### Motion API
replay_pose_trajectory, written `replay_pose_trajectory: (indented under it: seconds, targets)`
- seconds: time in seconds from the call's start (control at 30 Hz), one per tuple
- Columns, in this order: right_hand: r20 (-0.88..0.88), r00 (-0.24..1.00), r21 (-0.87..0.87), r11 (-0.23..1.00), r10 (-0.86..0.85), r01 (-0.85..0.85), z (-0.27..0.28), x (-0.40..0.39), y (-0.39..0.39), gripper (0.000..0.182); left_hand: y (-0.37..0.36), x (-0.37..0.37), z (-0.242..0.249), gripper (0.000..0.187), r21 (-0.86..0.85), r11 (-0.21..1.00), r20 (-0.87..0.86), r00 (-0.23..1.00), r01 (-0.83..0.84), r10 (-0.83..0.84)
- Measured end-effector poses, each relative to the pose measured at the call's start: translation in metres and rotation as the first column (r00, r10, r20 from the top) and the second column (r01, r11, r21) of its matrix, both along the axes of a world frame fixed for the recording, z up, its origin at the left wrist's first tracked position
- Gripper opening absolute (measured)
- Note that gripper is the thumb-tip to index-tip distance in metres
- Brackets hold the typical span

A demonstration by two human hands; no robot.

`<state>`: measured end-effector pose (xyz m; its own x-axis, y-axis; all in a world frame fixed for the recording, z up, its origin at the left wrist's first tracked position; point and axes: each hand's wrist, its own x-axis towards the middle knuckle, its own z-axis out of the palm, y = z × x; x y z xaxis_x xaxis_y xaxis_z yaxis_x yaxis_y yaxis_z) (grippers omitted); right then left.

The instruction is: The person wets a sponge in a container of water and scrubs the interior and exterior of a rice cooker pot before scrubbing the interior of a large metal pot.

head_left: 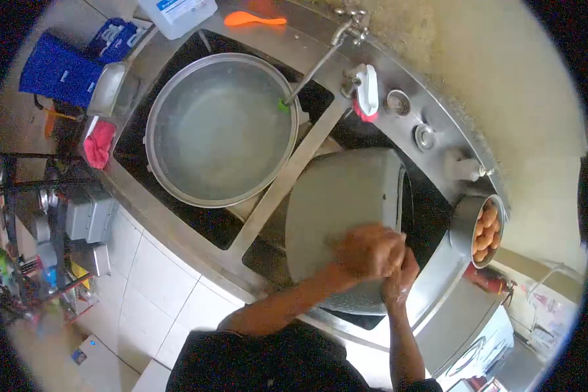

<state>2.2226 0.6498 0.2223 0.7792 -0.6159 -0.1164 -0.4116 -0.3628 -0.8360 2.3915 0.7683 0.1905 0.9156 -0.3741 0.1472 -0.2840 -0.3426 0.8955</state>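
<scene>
A: Position of the main vessel?

B: Large grey metal pot point(333, 202), tilted in the right-hand basin of a stainless-steel sink point(319, 134). Whether the edge at its 3 o'clock is rim or base: cannot tell.

A: Hands?

B: Left hand point(374, 250) and right hand point(400, 279) close together at the pot's 4 o'clock, fingers curled. Left partly covers right; whether they grip the edge or something small is not visible.

A: Surroundings, clocked from the pot?

B: At 10, a wide round silver metal pan point(219, 204) of cloudy liquid, its floor obscured. At 3, a round grey metal bowl point(460, 225) of brown roundish items point(485, 235), identity unclear. At 11, a translucent plastic container point(178, 16), top cut off.
</scene>
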Motion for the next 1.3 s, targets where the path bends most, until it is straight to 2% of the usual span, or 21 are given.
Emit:
replay_pose_trajectory:
  seconds: [0.03, 0.1, 0.17, 0.27, 0.3, 0.33, 0.37, 0.43, 0.47, 0.57, 0.6, 0.67, 0.7, 0.77, 0.83, 0.93, 1.0, 1.1, 1.17, 1.23, 1.3]
  targets:
    - [-0.013, 1.000, 0.007, 1.000, -0.010, 0.010, 0.006, -0.001, 0.003, 0.042, -0.001, -0.006, 0.000, 0.019, 0.004, 1.000, -0.041, 0.999, -0.023, 0.023]
    - [-0.246, 0.969, -0.038, 0.999, -0.029, 0.020, 0.027, 0.010, 0.007, 0.044, -0.001, -0.010, 0.004, 0.023, 0.009, 0.997, -0.101, 0.991, -0.082, 0.082]
    - [-0.216, 0.976, -0.045, 0.999, -0.034, 0.025, 0.020, 0.001, 0.004, 0.043, 0.029, 0.061, -0.028, 0.033, 0.093, 0.990, -0.195, 0.973, -0.106, 0.122]
    - [-0.138, 0.989, 0.006, 0.998, -0.055, 0.056, 0.016, 0.006, 0.004, 0.044, 0.039, 0.039, -0.040, 0.040, 0.238, 0.960, -0.105, 0.978, -0.149, 0.178]
    - [-0.197, 0.979, -0.015, 0.999, -0.051, 0.049, 0.025, 0.006, 0.007, 0.043, 0.040, 0.008, -0.003, 0.043, 0.198, 0.977, -0.289, 0.947, -0.081, 0.137]
    - [-0.252, 0.967, -0.038, 0.999, -0.041, 0.032, 0.029, 0.009, 0.007, 0.043, 0.037, -0.034, 0.009, 0.036, 0.039, 0.996, -0.319, 0.943, -0.085, 0.094]
    - [-0.248, 0.968, -0.036, 0.999, -0.042, 0.035, 0.021, 0.008, 0.002, 0.043, 0.031, -0.080, -0.001, 0.028, -0.140, 0.990, 0.118, 0.993, -0.008, 0.025]
    - [-0.196, 0.981, 0.003, 1.000, 0.004, -0.003, 0.006, -0.005, -0.009, 0.042, 0.017, -0.141, 0.011, 0.023, -0.133, 0.975, 0.346, 0.930, 0.181, -0.125]
    - [-0.201, 0.980, -0.002, 1.000, -0.004, 0.004, 0.012, -0.003, -0.003, 0.042, 0.018, -0.130, 0.014, 0.023, -0.139, 0.973, 0.342, 0.931, 0.186, -0.129]
    - [-0.134, 0.989, 0.000, 0.998, -0.068, 0.069, 0.024, 0.008, 0.010, 0.046, 0.025, -0.027, 0.008, 0.036, 0.198, 0.980, -0.181, 0.983, -0.001, 0.037]
    - [-0.127, 0.989, -0.003, 0.997, -0.076, 0.076, 0.025, 0.006, 0.008, 0.046, 0.026, 0.018, -0.013, 0.044, 0.197, 0.975, -0.220, 0.965, -0.102, 0.146]
    - [-0.239, 0.971, -0.029, 1.000, -0.014, 0.007, 0.029, 0.003, 0.004, 0.040, 0.032, 0.057, -0.071, 0.041, 0.129, 0.957, 0.076, 0.964, -0.261, 0.253]
    - [-0.197, 0.980, -0.123, 0.992, -0.015, -0.009, 0.017, -0.001, -0.001, 0.040, 0.028, 0.048, -0.051, 0.041, 0.112, 0.954, 0.090, 0.959, -0.277, 0.268]
    - [-0.185, 0.982, -0.103, 0.995, -0.028, 0.009, 0.019, 0.000, -0.001, 0.039, 0.028, -0.023, 0.003, 0.047, 0.122, 0.984, -0.118, 0.982, -0.132, 0.146]
    - [-0.154, 0.987, 0.017, 0.999, -0.047, 0.050, 0.030, 0.006, 0.010, 0.036, 0.022, -0.099, 0.019, 0.044, -0.063, 0.998, 0.243, 0.970, 0.014, 0.002]
    - [-0.160, 0.987, 0.081, 0.996, -0.019, 0.032, 0.026, 0.002, 0.006, 0.034, 0.021, -0.066, 0.010, 0.032, -0.037, 0.994, 0.076, 0.991, -0.104, 0.106]
    - [-0.095, 0.995, 0.050, 0.999, 0.007, -0.003, 0.018, -0.004, 0.008, 0.033, 0.027, 0.019, -0.019, 0.030, 0.212, 0.957, -0.087, 0.971, -0.199, 0.221]
    - [-0.117, 0.992, 0.018, 0.999, 0.050, -0.048, 0.016, 0.001, -0.002, 0.034, 0.032, 0.036, -0.054, 0.032, 0.162, 0.960, 0.014, 0.973, -0.228, 0.229]
    - [-0.107, 0.994, -0.011, 0.999, 0.033, -0.034, 0.004, -0.003, -0.002, 0.035, 0.030, -0.031, 0.001, 0.030, 0.040, 0.986, -0.028, 0.986, -0.161, 0.162]
    - [-0.134, 0.990, -0.018, 0.999, 0.045, -0.048, 0.003, 0.001, -0.005, 0.036, 0.023, -0.115, 0.000, 0.028, -0.141, 0.989, 0.212, 0.974, -0.052, 0.081]
    - [-0.176, 0.984, -0.045, 0.998, 0.031, -0.039, 0.010, -0.001, 0.000, 0.040, 0.033, -0.129, -0.015, 0.027, -0.147, 0.987, 0.225, 0.969, -0.069, 0.101]
